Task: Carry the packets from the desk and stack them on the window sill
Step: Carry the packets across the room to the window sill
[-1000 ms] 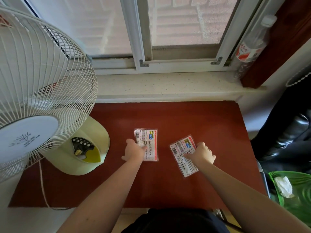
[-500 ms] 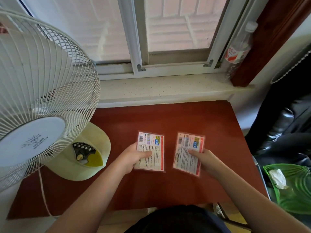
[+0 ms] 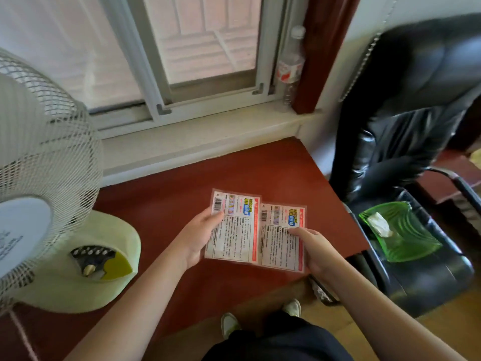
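Observation:
Two flat packets with printed text, barcodes and red borders are lifted above the red desk. My left hand grips the left packet by its left edge. My right hand grips the right packet at its right side. The two packets sit side by side, the left one slightly overlapping the right. The pale window sill runs along the back of the desk, below the sliding window.
A white table fan with a pale green base fills the desk's left side. A plastic bottle stands at the sill's right end. A black chair to the right holds a green dish.
Both hands picked the packets up off the desk and brought them together side by side. The view has swung to the right and pulled back.

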`<state>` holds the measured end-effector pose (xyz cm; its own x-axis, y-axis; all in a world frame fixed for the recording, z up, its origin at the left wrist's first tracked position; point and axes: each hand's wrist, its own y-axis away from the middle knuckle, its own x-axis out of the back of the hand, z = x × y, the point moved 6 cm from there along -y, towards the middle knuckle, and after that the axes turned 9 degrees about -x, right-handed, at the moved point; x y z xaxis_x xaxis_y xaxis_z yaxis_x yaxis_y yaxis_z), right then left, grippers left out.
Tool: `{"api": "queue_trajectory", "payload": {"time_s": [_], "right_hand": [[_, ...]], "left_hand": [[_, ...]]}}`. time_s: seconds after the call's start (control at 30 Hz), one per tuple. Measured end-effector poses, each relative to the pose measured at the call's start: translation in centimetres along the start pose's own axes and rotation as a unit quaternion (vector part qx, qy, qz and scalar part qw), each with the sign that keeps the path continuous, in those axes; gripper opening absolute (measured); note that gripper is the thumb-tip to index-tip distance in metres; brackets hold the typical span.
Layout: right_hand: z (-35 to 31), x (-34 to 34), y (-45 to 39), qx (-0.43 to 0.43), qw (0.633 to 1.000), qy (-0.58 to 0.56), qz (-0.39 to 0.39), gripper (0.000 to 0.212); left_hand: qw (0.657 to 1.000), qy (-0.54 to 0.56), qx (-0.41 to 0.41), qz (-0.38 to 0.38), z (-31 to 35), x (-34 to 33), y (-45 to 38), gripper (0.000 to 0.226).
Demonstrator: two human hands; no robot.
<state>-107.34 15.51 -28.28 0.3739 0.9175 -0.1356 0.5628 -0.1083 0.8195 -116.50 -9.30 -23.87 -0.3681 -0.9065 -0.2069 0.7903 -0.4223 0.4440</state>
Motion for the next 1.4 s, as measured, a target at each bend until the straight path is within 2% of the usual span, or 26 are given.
{"api": "queue_trajectory", "payload": {"time_s": [0.17, 0.3, 0.53, 0.77, 0.9, 1.13, 1.4], "right_hand": [[1.1, 3.7, 3.3, 0.023, 0.999, -0.045, 0.020, 0.019], [2.3, 7.1, 6.3, 0.048, 0.993, -0.100, 0.037, 0.018], [6.0, 14.4, 12.8, 0.095, 0.977, -0.182, 0.051, 0.017], [13.3, 23.8, 20.6, 0.130, 0.958, -0.240, 0.090, 0.025], [17.8, 28.4, 24.8, 0.144, 0.941, -0.286, 0.113, 0.025], [23.9, 35.5, 31.0, 0.170, 0.904, -0.354, 0.170, 0.023], [27.4, 42.1, 34.2, 0.191, 0.850, -0.429, 0.239, 0.021]], "left_hand": [[0.994, -0.097, -0.012, -0.041, 0.2, -3.4, 0.0, 0.026], [0.987, -0.133, -0.002, -0.086, 0.0, -8.1, 0.2, 0.025], [0.970, -0.165, -0.003, -0.177, -1.2, -18.8, 3.1, 0.024], [0.949, -0.198, -0.018, -0.243, -3.9, -30.5, 7.7, 0.021], [0.928, -0.234, -0.018, -0.290, -6.7, -37.3, 10.4, 0.020], [0.897, -0.235, 0.015, -0.373, -11.4, -47.7, 13.9, 0.017], [0.862, -0.248, 0.068, -0.437, -15.4, -58.5, 13.9, 0.017]]}}
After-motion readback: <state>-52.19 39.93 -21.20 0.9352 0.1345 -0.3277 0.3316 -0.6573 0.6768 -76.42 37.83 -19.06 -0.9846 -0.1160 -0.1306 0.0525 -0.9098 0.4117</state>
